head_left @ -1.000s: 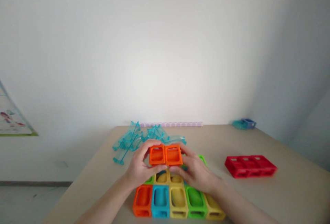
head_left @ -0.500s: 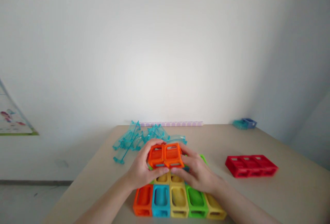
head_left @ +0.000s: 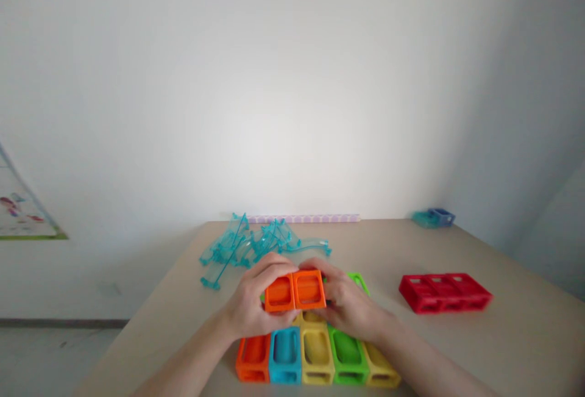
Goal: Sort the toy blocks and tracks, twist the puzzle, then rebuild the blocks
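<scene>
Two orange hollow blocks (head_left: 295, 291), joined side by side, are held up by both hands. My left hand (head_left: 253, 299) wraps round the left block, thumb below and fingers over the top. On the other side my right hand (head_left: 347, 302) grips the right block in the same way. Beneath the hands lies a flat array of hollow blocks. Its front row has an orange block (head_left: 253, 355), a blue block (head_left: 286, 348), a yellow block (head_left: 316, 348), a green block (head_left: 348, 348) and another yellow block at the right. The hands hide much of the array's back part.
A row of joined red blocks (head_left: 445, 293) lies to the right on the table (head_left: 512, 336). Clear teal track-like pieces (head_left: 247, 244) are heaped at the back left. A purple-patterned strip (head_left: 304, 218) runs along the wall. A small blue container (head_left: 441, 218) stands at the back right.
The orange blocks have come down slightly and tipped, so their front faces now point more at me. Both hands still hold them.
</scene>
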Motion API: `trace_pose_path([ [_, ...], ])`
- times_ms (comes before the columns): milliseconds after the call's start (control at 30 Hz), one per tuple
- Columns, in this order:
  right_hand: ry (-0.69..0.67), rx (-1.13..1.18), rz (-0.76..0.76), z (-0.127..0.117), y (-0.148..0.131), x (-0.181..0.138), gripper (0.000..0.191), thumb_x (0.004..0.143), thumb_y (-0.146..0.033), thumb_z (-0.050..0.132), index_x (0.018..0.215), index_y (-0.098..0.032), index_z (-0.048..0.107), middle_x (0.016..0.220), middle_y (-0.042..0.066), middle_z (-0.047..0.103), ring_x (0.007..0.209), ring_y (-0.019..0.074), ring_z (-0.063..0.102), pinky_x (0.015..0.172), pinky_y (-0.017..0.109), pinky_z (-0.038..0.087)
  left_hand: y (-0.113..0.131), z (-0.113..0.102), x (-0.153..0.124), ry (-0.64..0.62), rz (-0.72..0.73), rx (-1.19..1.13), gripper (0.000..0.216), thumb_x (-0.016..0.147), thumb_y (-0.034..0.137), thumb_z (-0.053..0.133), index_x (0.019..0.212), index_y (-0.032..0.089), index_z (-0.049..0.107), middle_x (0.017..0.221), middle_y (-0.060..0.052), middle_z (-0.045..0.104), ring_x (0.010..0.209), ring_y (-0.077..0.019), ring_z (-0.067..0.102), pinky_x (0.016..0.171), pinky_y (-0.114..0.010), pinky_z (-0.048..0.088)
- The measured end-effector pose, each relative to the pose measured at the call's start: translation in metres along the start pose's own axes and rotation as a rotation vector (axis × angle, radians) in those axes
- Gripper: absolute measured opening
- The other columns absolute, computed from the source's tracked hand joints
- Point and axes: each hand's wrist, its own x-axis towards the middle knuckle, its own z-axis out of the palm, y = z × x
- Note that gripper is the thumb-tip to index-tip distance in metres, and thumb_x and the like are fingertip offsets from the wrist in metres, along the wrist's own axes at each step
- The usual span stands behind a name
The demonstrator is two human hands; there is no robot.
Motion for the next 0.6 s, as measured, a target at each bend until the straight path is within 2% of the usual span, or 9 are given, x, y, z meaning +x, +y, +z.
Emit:
trace_pose_path([
  [133, -0.002, -0.009, -0.011, -0.0006, -0.0004, 0.0006, 0.018, 0.087, -0.018, 0.056, 0.099, -0.022, 0.069, 0.11, 0.01, 0.056, 0.093, 0.0188, 0.057, 0.082, 0.031, 0.05, -0.0011, 0.0005, -0.0013, 0.003, 0.027, 0.027, 0.052, 0.068, 0.022, 0.067, 0.118, 0.022, 0.052, 0.106, -0.011, 0.059, 0.097, -0.024, 0.058, 0.085, -0.038, 0.05],
  [367, 0.003, -0.034, -0.008, 0.0016, 0.0025, -0.0011, 0.017, 0.086, -0.015, 0.056, 0.097, -0.021, 0.068, 0.112, 0.01, 0.055, 0.095, 0.0184, 0.057, 0.084, 0.03, 0.049, -0.0008, 0.0001, -0.0012, 0.029, 0.075, 0.048, 0.055, 0.068, 0.02, 0.066, 0.122, 0.023, 0.052, 0.106, -0.01, 0.06, 0.096, -0.0239, 0.059, 0.085, -0.038, 0.051],
  [600, 0.073, -0.055, -0.049, 0.0014, 0.0033, -0.0009, 0.022, 0.088, -0.013, 0.048, 0.09, -0.021, 0.068, 0.106, 0.01, 0.056, 0.095, 0.0185, 0.056, 0.079, 0.029, 0.05, -0.0042, 0.0008, -0.0015, 0.017, 0.095, -0.009, 0.056, 0.071, 0.019, 0.07, 0.123, 0.027, 0.052, 0.12, -0.011, 0.053, 0.111, -0.0261, 0.053, 0.094, -0.043, 0.046],
])
